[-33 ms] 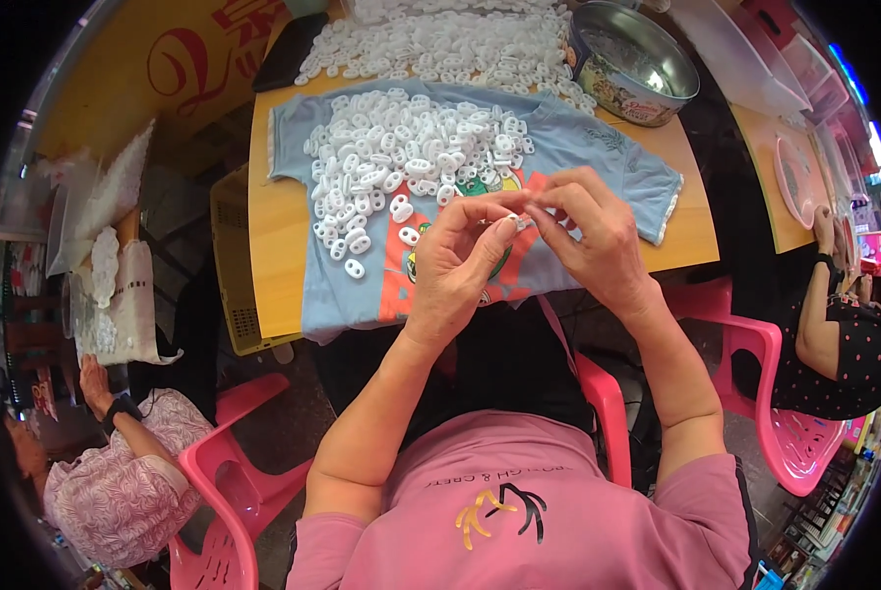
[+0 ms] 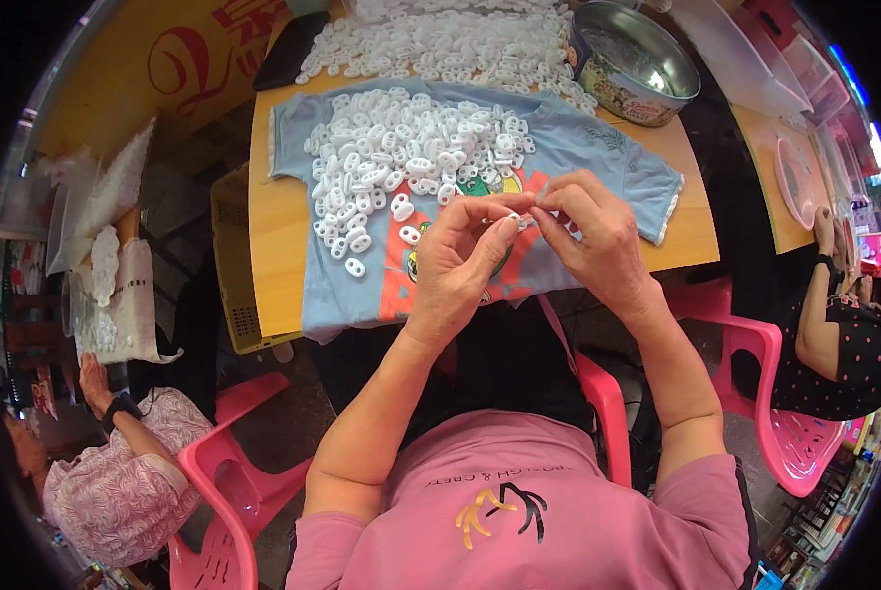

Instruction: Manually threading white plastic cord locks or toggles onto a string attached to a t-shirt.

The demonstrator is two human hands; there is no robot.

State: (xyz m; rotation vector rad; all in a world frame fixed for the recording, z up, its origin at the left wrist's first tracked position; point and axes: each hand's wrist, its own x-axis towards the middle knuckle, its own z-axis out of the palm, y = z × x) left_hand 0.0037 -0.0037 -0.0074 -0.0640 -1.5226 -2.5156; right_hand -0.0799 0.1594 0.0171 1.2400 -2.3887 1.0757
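Note:
Above the near edge of the table, my left hand (image 2: 458, 254) pinches a small white plastic piece (image 2: 521, 223) between thumb and forefinger. My right hand (image 2: 606, 241) meets it there, thumb and forefinger pressed together right beside that piece. What the right fingertips grip is too small to tell. Under both hands lies a light blue T-shirt (image 2: 347, 303) with an orange-red print, spread over the table. On it, beyond and left of my left hand, is a heap of white oval plastic pieces with two holes (image 2: 391, 147). A few lie loose near its front.
A larger mass of white pieces (image 2: 440, 44) covers the far side of the wooden table (image 2: 278, 285), beside an oval metal tin (image 2: 637, 103). A yellow crate (image 2: 236, 256) stands left. People sit on both sides, near pink chairs (image 2: 755, 344).

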